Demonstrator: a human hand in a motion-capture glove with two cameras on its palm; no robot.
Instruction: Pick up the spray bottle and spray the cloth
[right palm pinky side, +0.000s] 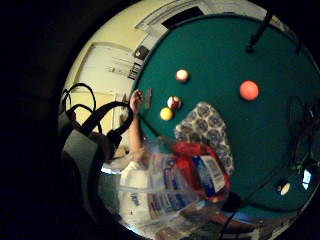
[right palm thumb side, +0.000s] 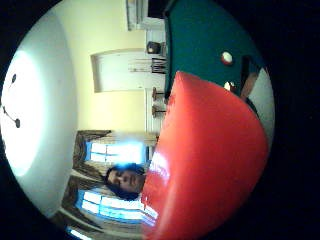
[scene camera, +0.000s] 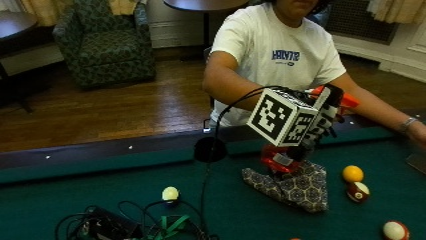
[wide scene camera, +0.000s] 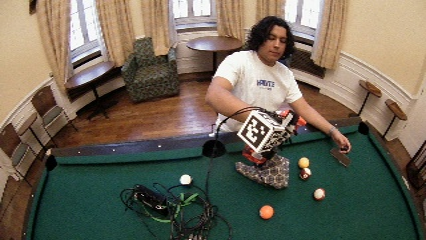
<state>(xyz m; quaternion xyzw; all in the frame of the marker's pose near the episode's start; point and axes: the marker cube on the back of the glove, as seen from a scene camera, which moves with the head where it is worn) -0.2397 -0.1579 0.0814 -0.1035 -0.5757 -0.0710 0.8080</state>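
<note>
The gloved right hand (scene camera: 324, 120) is raised above the bench (scene camera: 80, 190), fingers curled round the neck of the spray bottle (scene camera: 286, 157). The bottle hangs below the hand, its orange trigger head (scene camera: 346, 100) showing just past the fingers and its clear body with red label pointing down at the cloth (scene camera: 293, 185). Whether the bottle's base touches the cloth cannot be told. The thumb-side palm view is largely filled by the red-orange of the bottle (right palm thumb side: 210, 165), close against the palm. The patterned cloth lies crumpled on the green felt directly under the hand. Just beside it toward the person's left lie a yellow ball (scene camera: 353, 173) and a red-and-white ball (scene camera: 358, 191), near each other. The bare left hand (wide scene camera: 342, 145) rests on the felt by the far rail, well apart from the cloth, beside a small dark flat object (wide scene camera: 340, 156). A tangle of cables (wide scene camera: 173, 207) lies on the felt, apart from the cloth.
</note>
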